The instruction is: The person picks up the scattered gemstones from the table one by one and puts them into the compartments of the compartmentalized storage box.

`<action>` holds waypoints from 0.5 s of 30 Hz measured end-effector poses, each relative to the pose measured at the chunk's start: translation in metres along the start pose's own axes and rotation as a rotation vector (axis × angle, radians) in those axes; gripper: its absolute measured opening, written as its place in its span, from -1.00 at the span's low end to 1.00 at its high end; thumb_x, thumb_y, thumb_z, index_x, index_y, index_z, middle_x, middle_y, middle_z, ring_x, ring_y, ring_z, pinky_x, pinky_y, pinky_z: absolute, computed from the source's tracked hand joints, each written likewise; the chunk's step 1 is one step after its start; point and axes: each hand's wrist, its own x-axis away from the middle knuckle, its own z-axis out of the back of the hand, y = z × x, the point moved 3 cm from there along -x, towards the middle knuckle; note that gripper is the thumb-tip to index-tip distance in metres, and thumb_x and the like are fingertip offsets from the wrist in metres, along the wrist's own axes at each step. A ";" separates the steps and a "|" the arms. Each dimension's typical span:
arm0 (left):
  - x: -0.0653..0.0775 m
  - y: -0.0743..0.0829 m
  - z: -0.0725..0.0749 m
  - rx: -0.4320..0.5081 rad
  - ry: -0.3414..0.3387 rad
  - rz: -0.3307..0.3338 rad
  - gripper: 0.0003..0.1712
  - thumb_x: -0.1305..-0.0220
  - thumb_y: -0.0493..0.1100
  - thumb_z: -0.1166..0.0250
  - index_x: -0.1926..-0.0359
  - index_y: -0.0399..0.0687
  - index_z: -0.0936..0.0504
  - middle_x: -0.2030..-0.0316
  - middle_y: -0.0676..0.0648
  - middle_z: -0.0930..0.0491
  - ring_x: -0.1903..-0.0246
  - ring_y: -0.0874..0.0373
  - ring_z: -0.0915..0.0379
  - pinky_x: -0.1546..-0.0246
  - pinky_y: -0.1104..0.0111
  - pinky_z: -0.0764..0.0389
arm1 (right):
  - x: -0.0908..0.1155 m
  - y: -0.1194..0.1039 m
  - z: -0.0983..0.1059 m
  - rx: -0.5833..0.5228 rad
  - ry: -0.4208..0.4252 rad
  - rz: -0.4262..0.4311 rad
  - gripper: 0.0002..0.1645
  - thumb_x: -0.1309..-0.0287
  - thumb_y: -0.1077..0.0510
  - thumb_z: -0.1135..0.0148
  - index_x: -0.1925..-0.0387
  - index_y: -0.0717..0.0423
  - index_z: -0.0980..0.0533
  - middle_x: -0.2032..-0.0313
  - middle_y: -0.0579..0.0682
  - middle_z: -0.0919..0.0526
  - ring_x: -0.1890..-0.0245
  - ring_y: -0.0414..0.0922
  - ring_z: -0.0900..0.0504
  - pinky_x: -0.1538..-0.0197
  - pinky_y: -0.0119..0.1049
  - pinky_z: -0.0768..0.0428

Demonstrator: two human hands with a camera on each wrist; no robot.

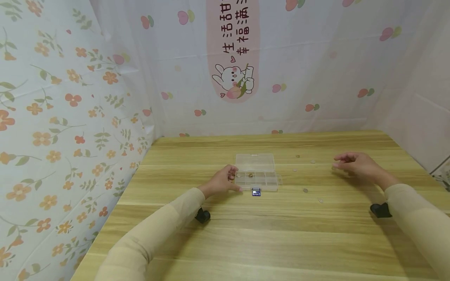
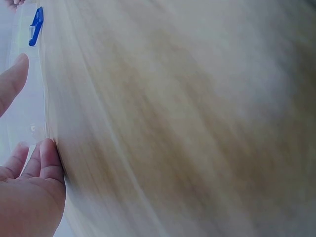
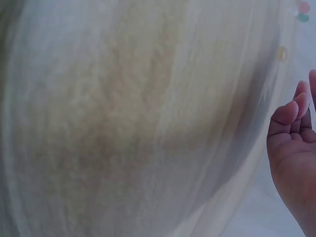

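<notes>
A clear plastic compartment box (image 1: 266, 185) lies on the table with its lid (image 1: 254, 162) tipped back and a blue latch (image 1: 256, 192) at its front. Two small pieces sit inside, including a brownish one (image 1: 250, 175). My left hand (image 1: 222, 181) grips the box's left end, thumb along the front corner and fingers at the side. Out to the right, my right hand (image 1: 358, 166) hovers over the table with loosely curved fingers. Close by its fingertips lies a small yellowish piece (image 3: 282, 53). I see nothing held in this hand.
Several small coin-like pieces lie scattered between the box and the right hand, among them a dark one (image 1: 305, 190), a pale one (image 1: 320, 201) and a brownish one (image 1: 298, 156). Printed curtains (image 1: 168, 78) hang behind and left of the wooden table (image 1: 246, 242).
</notes>
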 end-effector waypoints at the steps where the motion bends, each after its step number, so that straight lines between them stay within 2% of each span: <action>1: 0.000 0.000 0.000 0.002 -0.001 0.001 -0.22 0.02 -0.24 -0.56 -0.21 -0.16 -0.36 -0.04 -0.06 -0.38 0.03 0.09 -0.32 -0.01 0.26 -0.42 | 0.000 0.001 0.000 -0.009 -0.007 -0.004 -0.26 -0.25 -0.12 -0.27 -0.20 0.37 -0.37 0.15 0.06 -0.49 0.32 -0.13 -0.46 0.32 -0.27 -0.53; 9: 0.001 0.000 0.000 0.003 0.003 0.001 -0.20 0.03 -0.25 -0.57 -0.21 -0.16 -0.37 -0.04 -0.06 -0.38 0.03 0.09 -0.32 -0.01 0.27 -0.42 | -0.002 0.002 -0.004 0.031 -0.065 -0.012 -0.27 -0.23 -0.09 -0.30 -0.18 0.39 -0.38 0.16 0.08 -0.47 0.29 -0.12 -0.42 0.31 -0.27 -0.51; 15: 0.001 0.001 0.000 0.008 0.004 -0.003 -0.21 0.03 -0.25 -0.56 -0.21 -0.16 -0.37 -0.05 -0.06 -0.38 0.03 0.09 -0.31 -0.01 0.27 -0.42 | -0.007 0.007 -0.005 0.065 -0.074 -0.023 -0.24 -0.19 -0.15 -0.32 -0.16 0.37 -0.40 0.15 0.08 -0.50 0.26 -0.13 -0.43 0.29 -0.27 -0.51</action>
